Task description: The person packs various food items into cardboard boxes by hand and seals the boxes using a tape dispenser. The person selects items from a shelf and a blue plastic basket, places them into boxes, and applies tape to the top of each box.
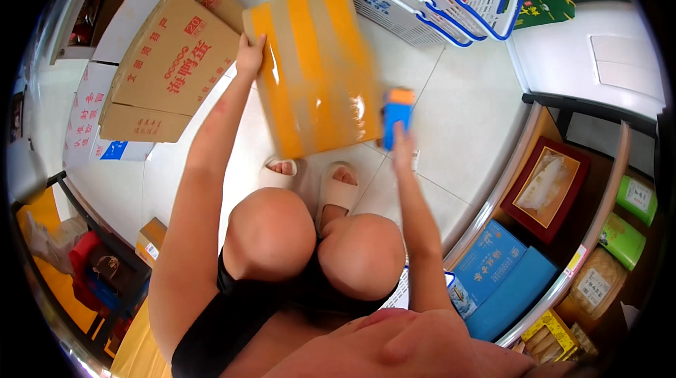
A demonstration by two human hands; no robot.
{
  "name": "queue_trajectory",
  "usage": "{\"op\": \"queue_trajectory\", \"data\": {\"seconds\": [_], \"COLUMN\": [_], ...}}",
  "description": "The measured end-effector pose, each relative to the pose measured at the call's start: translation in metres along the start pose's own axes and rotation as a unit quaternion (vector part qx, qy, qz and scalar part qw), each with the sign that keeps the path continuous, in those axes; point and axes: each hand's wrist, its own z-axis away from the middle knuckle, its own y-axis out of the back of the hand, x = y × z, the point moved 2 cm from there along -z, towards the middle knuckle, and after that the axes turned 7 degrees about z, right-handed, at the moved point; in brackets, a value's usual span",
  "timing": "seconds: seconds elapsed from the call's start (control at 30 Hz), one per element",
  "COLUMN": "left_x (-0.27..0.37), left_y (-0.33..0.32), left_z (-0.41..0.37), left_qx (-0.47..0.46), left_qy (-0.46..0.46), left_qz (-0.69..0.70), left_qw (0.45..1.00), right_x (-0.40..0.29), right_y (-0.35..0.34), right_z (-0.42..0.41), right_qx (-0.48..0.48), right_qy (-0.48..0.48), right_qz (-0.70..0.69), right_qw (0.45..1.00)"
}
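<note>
A cardboard box (317, 69), banded with several strips of glossy yellow-orange packing tape, is in front of my feet. My left hand (250, 55) grips its left edge, the thumb lying over the taped face. Whether the box rests on the floor cannot be told. In my right hand (403, 148) is a blue-and-orange hand-held tool (398, 116), close to the box's lower right corner. Motion blur hides its exact kind. The box's underside is out of sight.
Flattened cartons (169, 61) lean at the left. Stacked white plastic shopping baskets (401, 3) stand beyond the box. A shelf with a blue gift box (488, 262) and a framed red box (546, 188) runs along the right. A small carton (151, 243) is at the lower left.
</note>
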Motion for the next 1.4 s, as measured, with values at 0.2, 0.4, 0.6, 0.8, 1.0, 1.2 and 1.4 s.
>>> {"op": "queue_trajectory", "data": {"seconds": [0.2, 0.4, 0.6, 0.8, 1.0, 1.2, 1.4], "left_x": [0.046, 0.113, 0.138, 0.122, 0.059, -0.018, -0.120], "left_y": [0.018, 0.020, 0.062, 0.085, 0.121, 0.177, 0.104], "left_z": [-0.023, 0.173, 0.263, 0.272, 0.161, 0.019, 0.025], "left_qx": [-0.095, -0.358, -0.553, -0.459, -0.467, -0.175, -0.139], "left_qy": [-0.069, -0.047, 0.224, 0.272, 0.219, 0.090, 0.168], "left_qz": [-0.102, 0.026, 0.174, 0.258, 0.107, -0.203, 0.003], "left_qw": [0.988, 0.932, 0.783, 0.805, 0.850, 0.959, 0.976], "right_x": [0.008, -0.092, -0.128, -0.112, -0.122, -0.050, -0.048], "right_y": [-0.081, 0.001, 0.003, -0.027, -0.052, -0.021, -0.074], "right_z": [0.091, 0.116, 0.187, 0.206, 0.183, 0.114, 0.111], "right_qx": [-0.029, -0.277, -0.320, -0.256, -0.354, -0.266, -0.193], "right_qy": [-0.044, 0.167, 0.259, 0.193, 0.093, -0.022, 0.047], "right_qz": [-0.099, 0.068, 0.203, 0.274, 0.231, 0.413, 0.528], "right_qw": [0.994, 0.944, 0.888, 0.907, 0.902, 0.871, 0.826]}}
